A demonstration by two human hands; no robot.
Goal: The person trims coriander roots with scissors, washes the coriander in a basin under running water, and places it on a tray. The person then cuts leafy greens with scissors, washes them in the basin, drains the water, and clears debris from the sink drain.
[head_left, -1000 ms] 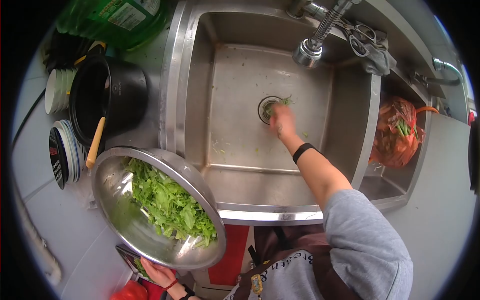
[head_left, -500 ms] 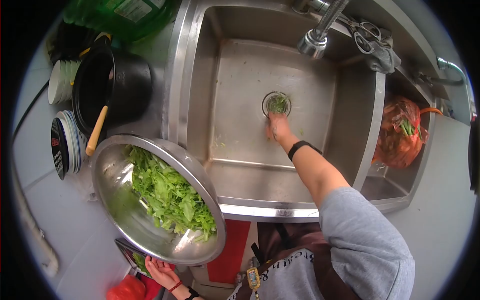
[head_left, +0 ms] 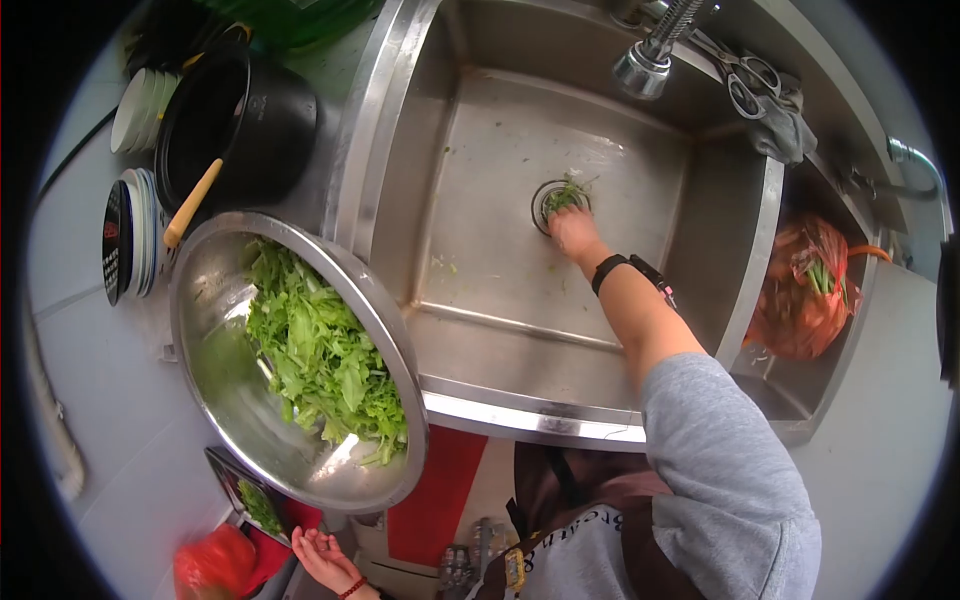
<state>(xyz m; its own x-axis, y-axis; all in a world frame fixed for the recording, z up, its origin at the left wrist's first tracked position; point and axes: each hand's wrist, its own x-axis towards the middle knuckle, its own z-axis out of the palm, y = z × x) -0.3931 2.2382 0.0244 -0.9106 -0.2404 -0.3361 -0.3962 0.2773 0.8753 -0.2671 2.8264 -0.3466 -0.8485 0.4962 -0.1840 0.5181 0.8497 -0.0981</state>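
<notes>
My right hand (head_left: 574, 232) is at the drain (head_left: 540, 205) of the steel sink (head_left: 500, 150), its fingers closed on green scraps (head_left: 568, 192) there. A black band circles that wrist. My left hand (head_left: 322, 558) is low at the left, palm up with its fingers apart, holding nothing, below the rim of a large steel bowl (head_left: 222, 420). The bowl tilts beside the sink and holds chopped leafy greens (head_left: 320, 350). Small green bits lie on the sink floor.
A black pot (head_left: 275, 130), stacked plates (head_left: 150, 235) and a wooden handle (head_left: 193, 203) are at the left. The faucet (head_left: 642, 70) hangs over the sink; scissors (head_left: 750, 85) and a grey cloth (head_left: 785, 125) lie behind. A red bag (head_left: 805, 290) sits in the right basin.
My right hand has moved back from beside the drain onto the scraps and closed on them. My left hand has dropped away from the bowl's rim. The whole view has shifted.
</notes>
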